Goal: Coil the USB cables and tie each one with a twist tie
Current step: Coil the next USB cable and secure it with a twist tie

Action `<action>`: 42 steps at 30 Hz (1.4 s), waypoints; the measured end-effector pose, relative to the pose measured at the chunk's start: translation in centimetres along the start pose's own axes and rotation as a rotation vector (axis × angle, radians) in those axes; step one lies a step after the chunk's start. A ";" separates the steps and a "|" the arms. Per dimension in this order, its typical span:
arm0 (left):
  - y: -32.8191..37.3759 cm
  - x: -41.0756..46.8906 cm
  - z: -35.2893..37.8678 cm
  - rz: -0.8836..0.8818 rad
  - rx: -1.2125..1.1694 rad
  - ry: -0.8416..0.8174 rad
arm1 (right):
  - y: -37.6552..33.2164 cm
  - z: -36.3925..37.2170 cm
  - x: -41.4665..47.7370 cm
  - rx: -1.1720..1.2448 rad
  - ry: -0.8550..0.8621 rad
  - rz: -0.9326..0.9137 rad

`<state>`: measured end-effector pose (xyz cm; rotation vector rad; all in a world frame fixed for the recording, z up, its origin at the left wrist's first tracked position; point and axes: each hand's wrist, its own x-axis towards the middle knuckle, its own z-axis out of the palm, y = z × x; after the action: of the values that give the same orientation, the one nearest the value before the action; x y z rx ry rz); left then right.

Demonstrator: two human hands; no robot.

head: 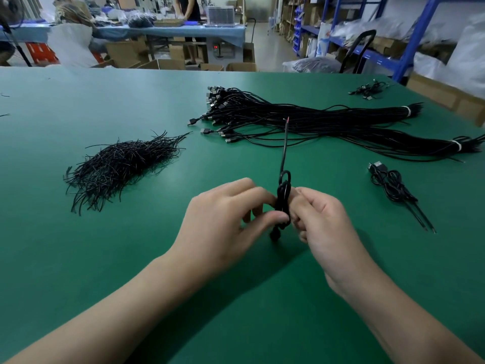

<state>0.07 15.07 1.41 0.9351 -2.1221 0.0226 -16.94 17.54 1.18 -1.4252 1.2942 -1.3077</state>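
A black USB cable, coiled into a narrow bundle (284, 198), stands upright between my two hands above the green table (105, 258). Its loose tail points up and away and ends in bare wire tips. My left hand (223, 222) pinches the coil's middle from the left with thumb and fingers. From the right, my right hand (320, 222) grips the same coil with curled fingers. Whether a twist tie is on the coil cannot be made out. A heap of black twist ties (120, 166) lies to the left. A finished coiled cable (391, 185) lies to the right.
A big bundle of uncoiled USB cables (315, 122), banded in white at its right ends, stretches across the table's far half. A few more cables (367, 90) lie at the far right corner. Beyond the table are boxes, blue shelving and people at another bench.
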 end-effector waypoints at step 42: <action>0.4 0.3 0.3 -0.897 -1.365 -0.675 | 0.0 -0.7 -0.5 -0.653 0.138 -0.516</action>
<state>-0.55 15.07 1.55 0.9015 -1.4039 -2.0940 -17.56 18.10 1.20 -2.2705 1.5981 -1.3834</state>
